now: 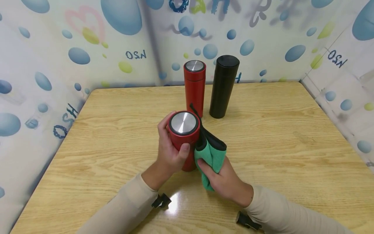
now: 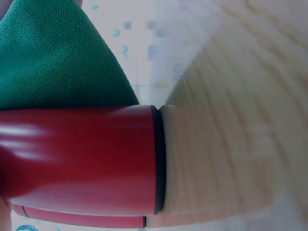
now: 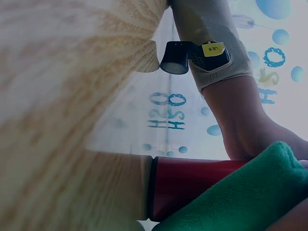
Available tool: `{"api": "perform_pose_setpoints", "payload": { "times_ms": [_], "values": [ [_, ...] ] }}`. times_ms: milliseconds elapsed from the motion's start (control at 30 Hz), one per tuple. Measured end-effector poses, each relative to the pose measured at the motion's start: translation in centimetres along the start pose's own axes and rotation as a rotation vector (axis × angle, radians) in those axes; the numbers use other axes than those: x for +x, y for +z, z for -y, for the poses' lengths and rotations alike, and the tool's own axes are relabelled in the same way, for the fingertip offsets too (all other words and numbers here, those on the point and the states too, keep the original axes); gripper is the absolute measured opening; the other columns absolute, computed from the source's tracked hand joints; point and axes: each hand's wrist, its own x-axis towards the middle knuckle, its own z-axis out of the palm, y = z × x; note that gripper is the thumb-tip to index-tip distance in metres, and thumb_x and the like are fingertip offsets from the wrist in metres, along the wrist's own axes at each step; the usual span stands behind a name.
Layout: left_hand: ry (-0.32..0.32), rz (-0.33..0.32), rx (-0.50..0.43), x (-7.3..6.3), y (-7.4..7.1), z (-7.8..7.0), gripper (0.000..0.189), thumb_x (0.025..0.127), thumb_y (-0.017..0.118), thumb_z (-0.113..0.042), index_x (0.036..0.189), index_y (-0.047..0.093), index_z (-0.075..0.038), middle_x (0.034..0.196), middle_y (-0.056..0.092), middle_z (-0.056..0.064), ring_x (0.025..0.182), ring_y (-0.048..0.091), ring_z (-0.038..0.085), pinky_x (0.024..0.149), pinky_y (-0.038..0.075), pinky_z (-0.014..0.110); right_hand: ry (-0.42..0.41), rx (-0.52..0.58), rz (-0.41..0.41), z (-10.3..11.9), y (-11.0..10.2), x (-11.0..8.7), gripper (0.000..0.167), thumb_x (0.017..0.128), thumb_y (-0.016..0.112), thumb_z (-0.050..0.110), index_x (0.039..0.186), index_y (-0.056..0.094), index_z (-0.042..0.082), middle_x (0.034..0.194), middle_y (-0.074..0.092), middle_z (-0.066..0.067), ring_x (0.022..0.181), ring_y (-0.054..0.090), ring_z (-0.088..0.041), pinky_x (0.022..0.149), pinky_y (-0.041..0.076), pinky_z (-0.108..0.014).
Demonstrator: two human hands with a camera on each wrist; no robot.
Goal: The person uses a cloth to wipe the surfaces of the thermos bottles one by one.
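Note:
In the head view my left hand [image 1: 170, 150] grips a red thermos flask [image 1: 181, 139] round its upper part, thumb in front. The flask has a silver disc set in its black-rimmed lid. My right hand [image 1: 229, 182] holds a bunched green cloth [image 1: 211, 156] with black edging, which lies against the flask's right side. From the left wrist, the cloth [image 2: 57, 57] touches the red body [image 2: 82, 159] near its black base ring. The right wrist view shows the cloth [image 3: 240, 197] covering part of the flask [image 3: 187, 178]. Whether the base touches the table cannot be told.
Behind the held flask stand a second red flask [image 1: 194, 84] and, to its right, a black flask [image 1: 223, 87]. All are over a wood-grain table [image 1: 117, 130]. A patterned wall covering [image 1: 163, 42] borders the table at the back and sides.

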Motion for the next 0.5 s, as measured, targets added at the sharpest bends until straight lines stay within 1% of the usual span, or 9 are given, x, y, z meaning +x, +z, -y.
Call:
{"api": "perform_pose_setpoints", "payload": {
  "times_ms": [233, 333, 500],
  "values": [
    [-0.005, 0.004, 0.001, 0.0, -0.07, 0.02, 0.087, 0.094, 0.055, -0.059, 0.138, 0.026, 0.011, 0.12, 0.055, 0.033, 0.118, 0.058, 0.021, 0.1, 0.052, 0.028, -0.004, 0.003, 0.001, -0.01, 0.03, 0.03, 0.033, 0.097, 0.055, -0.004, 0.129, 0.055, 0.005, 0.094, 0.057, -0.007, 0.075, 0.055, -0.006, 0.082, 0.05, -0.019],
    [-0.006, 0.006, -0.005, 0.0, -0.08, 0.03, 0.087, 0.093, 0.055, -0.058, 0.138, 0.026, 0.011, 0.12, 0.055, 0.033, 0.118, 0.058, 0.021, 0.1, 0.052, 0.028, 0.006, 0.008, 0.0, -0.02, 0.03, 0.01, 0.032, 0.096, 0.055, -0.004, 0.127, 0.055, 0.005, 0.093, 0.057, -0.006, 0.075, 0.054, -0.006, 0.081, 0.049, -0.019],
    [-0.005, 0.009, -0.009, 0.0, -0.08, 0.02, 0.088, 0.094, 0.055, -0.058, 0.138, 0.025, 0.011, 0.12, 0.055, 0.033, 0.118, 0.058, 0.021, 0.1, 0.052, 0.028, 0.0, 0.01, -0.002, -0.11, 0.02, -0.02, 0.03, 0.096, 0.054, -0.006, 0.124, 0.055, 0.003, 0.087, 0.054, -0.006, 0.069, 0.053, -0.006, 0.077, 0.049, -0.02]
  ]
}}
